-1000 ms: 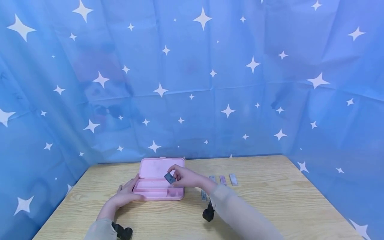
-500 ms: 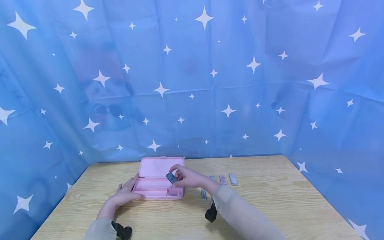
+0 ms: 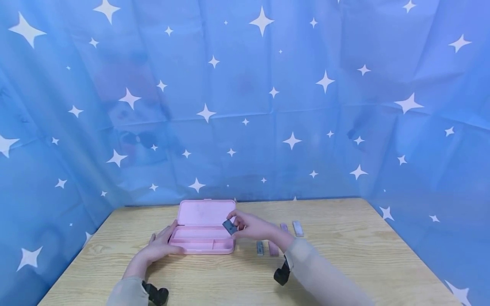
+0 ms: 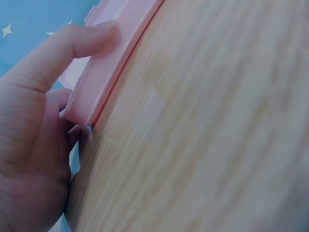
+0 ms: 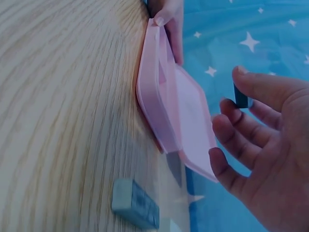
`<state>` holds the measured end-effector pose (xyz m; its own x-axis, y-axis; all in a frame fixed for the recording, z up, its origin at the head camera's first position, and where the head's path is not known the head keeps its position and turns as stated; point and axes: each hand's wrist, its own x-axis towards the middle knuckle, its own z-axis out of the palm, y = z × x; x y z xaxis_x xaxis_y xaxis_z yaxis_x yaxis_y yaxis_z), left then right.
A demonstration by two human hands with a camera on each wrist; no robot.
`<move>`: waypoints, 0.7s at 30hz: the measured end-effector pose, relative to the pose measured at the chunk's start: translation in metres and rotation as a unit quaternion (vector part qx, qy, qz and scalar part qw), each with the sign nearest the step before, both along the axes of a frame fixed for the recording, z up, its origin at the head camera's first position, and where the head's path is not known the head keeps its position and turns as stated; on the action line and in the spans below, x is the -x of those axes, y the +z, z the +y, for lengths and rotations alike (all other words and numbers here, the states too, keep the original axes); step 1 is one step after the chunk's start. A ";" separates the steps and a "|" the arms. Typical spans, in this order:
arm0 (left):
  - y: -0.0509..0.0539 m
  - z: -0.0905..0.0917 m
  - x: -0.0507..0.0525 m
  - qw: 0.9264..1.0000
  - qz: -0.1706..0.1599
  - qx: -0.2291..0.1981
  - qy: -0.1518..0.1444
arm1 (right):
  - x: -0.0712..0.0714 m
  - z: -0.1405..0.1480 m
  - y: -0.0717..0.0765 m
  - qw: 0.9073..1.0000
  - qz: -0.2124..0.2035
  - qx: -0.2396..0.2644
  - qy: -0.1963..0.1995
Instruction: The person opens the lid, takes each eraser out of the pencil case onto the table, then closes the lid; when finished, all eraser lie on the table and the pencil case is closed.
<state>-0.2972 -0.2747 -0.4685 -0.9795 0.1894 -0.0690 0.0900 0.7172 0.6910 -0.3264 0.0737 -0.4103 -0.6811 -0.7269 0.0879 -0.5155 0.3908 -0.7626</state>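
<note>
A pink pencil case (image 3: pixel 202 252) lies on the table with its lid (image 3: pixel 206 212) raised at the back. My left hand (image 3: pixel 158 248) grips its left end, and in the left wrist view the thumb (image 4: pixel 96 39) presses the front wall while other fingers lie around the end. At the case's right end, my right hand (image 3: pixel 250 226) pinches a small dark grey block, which looks like an eraser (image 3: pixel 229 227), between thumb and fingers. The eraser is held tilted above the right rim. The case's visible compartments show bare pink floors.
Right of the case lie several similar blocks: a grey-green one (image 3: pixel 260 248), a pinkish one (image 3: pixel 273 249), a purple one (image 3: pixel 284 227) and a pale one (image 3: pixel 297 228). A blue star-patterned curtain (image 3: pixel 245 102) hangs behind the wooden table (image 3: pixel 363 255).
My right hand has moved right with the dark eraser, from over the case to its right edge. The left hand stays on the case.
</note>
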 end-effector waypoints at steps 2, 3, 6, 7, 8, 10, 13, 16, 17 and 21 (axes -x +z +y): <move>0.000 -0.001 0.000 1.000 0.000 0.002 -0.001 | -0.002 0.006 0.002 1.000 -0.005 0.005 0.000; 0.000 -0.001 0.001 1.000 0.000 0.001 -0.001 | -0.003 0.009 0.002 1.000 -0.007 0.008 -0.001; 0.000 0.000 0.000 1.000 -0.003 -0.003 -0.003 | -0.006 0.018 0.003 1.000 -0.012 0.012 0.000; 0.000 0.000 -0.001 1.000 -0.003 -0.005 -0.003 | -0.006 0.021 0.003 1.000 -0.014 0.014 0.002; 0.000 0.000 -0.001 1.000 -0.001 -0.007 -0.002 | -0.007 0.025 0.003 1.000 -0.015 0.016 0.002; 0.000 0.000 -0.002 1.000 -0.001 -0.007 -0.003 | -0.008 0.032 0.002 1.000 -0.014 0.015 0.003; 0.000 0.000 -0.002 1.000 -0.001 -0.004 -0.002 | -0.012 0.044 0.000 1.000 -0.013 0.013 -0.004; 0.000 0.000 -0.002 1.000 -0.004 0.000 -0.002 | -0.017 0.056 -0.001 1.000 -0.015 0.008 -0.025; 0.000 0.000 -0.002 1.000 -0.004 0.001 -0.002 | -0.019 0.060 -0.001 0.999 -0.016 0.009 -0.031; 0.001 0.000 -0.001 1.000 -0.005 0.001 -0.002 | -0.025 0.077 -0.004 0.998 -0.016 0.012 -0.055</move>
